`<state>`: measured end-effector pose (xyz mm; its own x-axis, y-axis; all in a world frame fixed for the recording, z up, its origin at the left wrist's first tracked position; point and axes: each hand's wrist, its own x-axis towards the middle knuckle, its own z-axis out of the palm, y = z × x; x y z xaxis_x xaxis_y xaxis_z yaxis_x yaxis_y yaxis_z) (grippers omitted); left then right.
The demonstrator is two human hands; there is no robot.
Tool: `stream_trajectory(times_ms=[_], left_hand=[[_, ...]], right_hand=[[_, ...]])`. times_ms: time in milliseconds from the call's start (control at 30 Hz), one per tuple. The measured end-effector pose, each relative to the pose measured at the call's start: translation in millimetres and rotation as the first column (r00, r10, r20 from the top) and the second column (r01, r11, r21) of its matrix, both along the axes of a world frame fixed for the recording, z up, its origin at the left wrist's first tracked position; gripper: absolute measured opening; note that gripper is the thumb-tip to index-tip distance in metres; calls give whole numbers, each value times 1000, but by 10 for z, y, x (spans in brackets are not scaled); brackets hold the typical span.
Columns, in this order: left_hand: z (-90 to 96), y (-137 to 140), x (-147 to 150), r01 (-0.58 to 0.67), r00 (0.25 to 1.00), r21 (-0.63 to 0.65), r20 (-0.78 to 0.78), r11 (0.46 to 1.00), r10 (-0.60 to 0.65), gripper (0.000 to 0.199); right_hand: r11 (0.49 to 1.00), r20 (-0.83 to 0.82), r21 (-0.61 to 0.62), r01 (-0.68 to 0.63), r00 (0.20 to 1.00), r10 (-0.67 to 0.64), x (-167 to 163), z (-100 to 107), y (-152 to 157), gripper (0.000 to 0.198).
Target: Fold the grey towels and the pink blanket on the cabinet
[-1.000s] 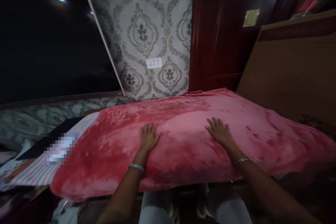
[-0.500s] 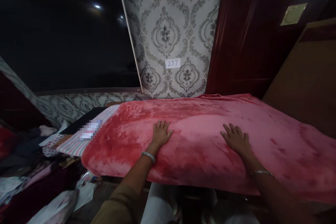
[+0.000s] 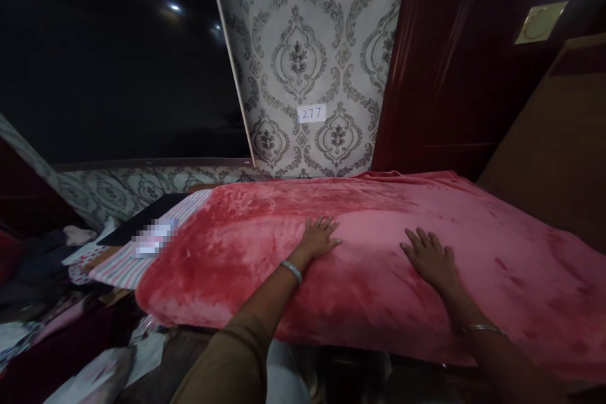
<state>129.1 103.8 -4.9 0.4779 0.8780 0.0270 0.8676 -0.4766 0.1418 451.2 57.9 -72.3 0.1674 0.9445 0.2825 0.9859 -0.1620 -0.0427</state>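
Note:
A plush red and pink blanket [image 3: 227,265] lies spread over a long raised surface against the wall, its front edge hanging down. Palm down on its middle rests my left hand [image 3: 316,240], fingers spread and holding nothing; a bracelet circles the wrist. To the right, my right hand [image 3: 430,259] is likewise flat on the blanket with its fingers apart, a thin bangle on that wrist. Smoother, paler pile shows between and around both hands. What lies under the blanket is hidden, apart from a striped cloth [image 3: 123,267] sticking out at its left end.
A large dark television [image 3: 118,69] hangs on the patterned wall at left. Beside it is a paper label [image 3: 311,113] reading 277. Clothes and bags [image 3: 89,379] are heaped on the floor at lower left. A big brown panel [image 3: 558,139] stands at right.
My left hand has slid right across the blanket, closer to my right hand. My right hand stays in nearly the same place. The view has shifted slightly.

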Motion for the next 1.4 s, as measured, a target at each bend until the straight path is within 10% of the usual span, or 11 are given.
stream_trajectory(times_ms=[267,533,867,967,1133,1267,1400], left_hand=[[235,338,-1379,-446,885,20,-137,895,444,62],[149,-258,-2756,-756,626,170,-92,631,775,59],[31,-390,-2769,-749,626,283,5,600,779,57],[6,-364,-2809,-743,633,288,12,604,774,57],[-39,-341,-2861,-738,639,314,40,598,768,55],[-46,-334,-2873,-729,638,333,14,598,770,55],[-40,-334,-2874,-714,639,356,-19,603,769,56]], right_hand=[[999,-13,44,-12,1000,12,50,-66,21,66],[998,-49,53,-16,999,18,68,-103,29,65],[990,-157,-140,37,986,-59,-5,194,176,64],[986,-152,-46,-158,977,150,-522,370,258,60],[740,-250,-82,-668,733,633,-1826,435,260,60],[548,-265,-147,-823,567,780,-2302,451,413,61],[747,-169,-218,-628,778,605,-1905,538,825,59]])
